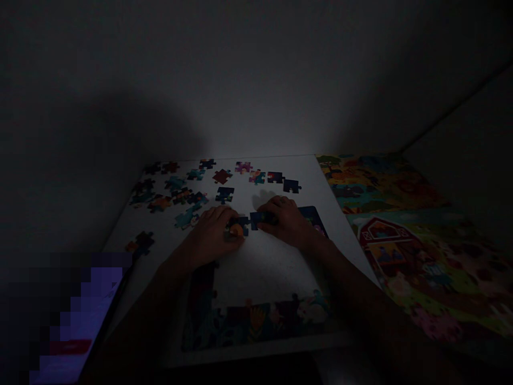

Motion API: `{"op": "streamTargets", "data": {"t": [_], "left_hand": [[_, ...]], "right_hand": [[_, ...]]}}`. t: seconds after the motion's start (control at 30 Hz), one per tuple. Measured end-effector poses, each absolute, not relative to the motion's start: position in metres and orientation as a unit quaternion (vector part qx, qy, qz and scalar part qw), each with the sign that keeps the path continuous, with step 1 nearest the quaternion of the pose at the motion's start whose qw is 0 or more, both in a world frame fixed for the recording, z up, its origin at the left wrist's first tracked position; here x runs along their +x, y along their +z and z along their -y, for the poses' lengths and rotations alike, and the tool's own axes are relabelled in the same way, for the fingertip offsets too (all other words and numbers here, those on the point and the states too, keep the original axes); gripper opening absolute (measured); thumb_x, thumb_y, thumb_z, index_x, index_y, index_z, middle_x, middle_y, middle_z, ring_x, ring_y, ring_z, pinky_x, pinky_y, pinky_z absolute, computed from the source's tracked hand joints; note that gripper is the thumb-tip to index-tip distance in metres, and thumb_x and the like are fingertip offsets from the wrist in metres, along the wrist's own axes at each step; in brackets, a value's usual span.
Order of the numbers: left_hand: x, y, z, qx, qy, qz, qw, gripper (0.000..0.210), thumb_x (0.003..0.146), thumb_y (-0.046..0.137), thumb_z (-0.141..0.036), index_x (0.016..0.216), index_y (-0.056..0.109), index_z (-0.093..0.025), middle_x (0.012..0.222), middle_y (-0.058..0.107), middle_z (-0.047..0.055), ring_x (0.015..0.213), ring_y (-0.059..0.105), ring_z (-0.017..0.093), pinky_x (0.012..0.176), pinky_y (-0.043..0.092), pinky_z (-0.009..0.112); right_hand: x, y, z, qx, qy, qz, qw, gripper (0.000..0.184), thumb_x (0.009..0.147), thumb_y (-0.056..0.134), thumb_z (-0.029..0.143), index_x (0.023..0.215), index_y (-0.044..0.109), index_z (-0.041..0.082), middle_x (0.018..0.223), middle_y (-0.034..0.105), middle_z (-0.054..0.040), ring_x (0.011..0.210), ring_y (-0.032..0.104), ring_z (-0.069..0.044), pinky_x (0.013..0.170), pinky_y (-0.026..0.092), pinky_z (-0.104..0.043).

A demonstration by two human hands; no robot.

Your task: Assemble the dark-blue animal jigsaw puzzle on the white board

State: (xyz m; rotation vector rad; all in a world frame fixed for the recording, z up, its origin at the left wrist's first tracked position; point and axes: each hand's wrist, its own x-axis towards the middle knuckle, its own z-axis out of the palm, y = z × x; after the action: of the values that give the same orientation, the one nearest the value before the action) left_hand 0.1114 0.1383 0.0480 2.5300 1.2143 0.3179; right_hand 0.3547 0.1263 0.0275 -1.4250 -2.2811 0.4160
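Note:
Dim light covers everything. My left hand is closed on a dark jigsaw puzzle piece with an orange patch. My right hand grips a dark blue puzzle piece, its fingers over the right part. The two pieces meet or nearly meet edge to edge; I cannot tell whether they interlock. Closer to me lies a partly joined puzzle border, with a bottom row and a left side. Beyond my right wrist shows a dark corner section.
Several loose pieces lie scattered at the left of the white table. More sit toward the back, such as a dark blue one. At right are a finished farm picture and an animal picture. A wall rises behind.

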Motion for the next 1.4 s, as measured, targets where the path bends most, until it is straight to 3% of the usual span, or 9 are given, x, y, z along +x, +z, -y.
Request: {"op": "streamTargets", "data": {"t": [0.43, 0.87, 1.13, 1.27, 1.4], "left_hand": [[0.12, 0.039, -0.141, 0.884, 0.139, -0.422, 0.147, 0.042, 0.084, 0.066, -0.038, 0.124, 0.058, -0.029, 0.121, 0.056, 0.004, 0.113, 0.05, 0.027, 0.102, 0.039, 0.045], [0.12, 0.037, -0.14, 0.887, 0.133, -0.421, 0.139, 0.04, 0.088, 0.061, -0.04, 0.126, 0.06, -0.025, 0.121, 0.055, 0.007, 0.113, 0.048, 0.027, 0.102, 0.038, 0.045], [0.119, 0.039, -0.142, 0.893, 0.123, -0.407, 0.144, 0.038, 0.09, 0.06, -0.041, 0.127, 0.061, -0.032, 0.116, 0.053, 0.006, 0.112, 0.048, 0.026, 0.1, 0.038, 0.045], [0.12, 0.036, -0.142, 0.897, 0.128, -0.402, 0.131, 0.038, 0.09, 0.06, -0.04, 0.127, 0.061, -0.033, 0.113, 0.052, 0.006, 0.109, 0.049, 0.026, 0.098, 0.039, 0.046], [0.12, 0.035, -0.143, 0.899, 0.152, -0.394, 0.121, 0.037, 0.089, 0.06, -0.039, 0.125, 0.063, -0.03, 0.112, 0.054, 0.006, 0.109, 0.049, 0.027, 0.098, 0.039, 0.046]], "right_hand": [[0.357, 0.024, -0.13, -0.517, 0.17, 0.813, 0.205, 0.027, 0.088, 0.062, 0.041, 0.109, 0.064, 0.024, 0.107, 0.062, -0.0064, 0.103, 0.053, -0.026, 0.088, 0.034, -0.039], [0.356, 0.024, -0.129, -0.527, 0.176, 0.804, 0.21, 0.03, 0.087, 0.064, 0.04, 0.111, 0.064, 0.022, 0.11, 0.062, -0.0082, 0.106, 0.053, -0.028, 0.091, 0.034, -0.041], [0.356, 0.024, -0.131, -0.521, 0.165, 0.809, 0.216, 0.028, 0.086, 0.064, 0.041, 0.108, 0.066, 0.025, 0.106, 0.063, -0.0057, 0.102, 0.056, -0.025, 0.088, 0.037, -0.039], [0.355, 0.024, -0.132, -0.512, 0.206, 0.794, 0.257, 0.025, 0.085, 0.064, 0.037, 0.104, 0.068, 0.021, 0.103, 0.066, -0.0063, 0.101, 0.058, -0.023, 0.09, 0.04, -0.039], [0.364, 0.027, -0.139, -0.519, 0.33, 0.692, 0.378, 0.029, 0.087, 0.056, 0.04, 0.102, 0.066, 0.018, 0.1, 0.069, -0.0066, 0.091, 0.063, -0.019, 0.082, 0.047, -0.034]]}}
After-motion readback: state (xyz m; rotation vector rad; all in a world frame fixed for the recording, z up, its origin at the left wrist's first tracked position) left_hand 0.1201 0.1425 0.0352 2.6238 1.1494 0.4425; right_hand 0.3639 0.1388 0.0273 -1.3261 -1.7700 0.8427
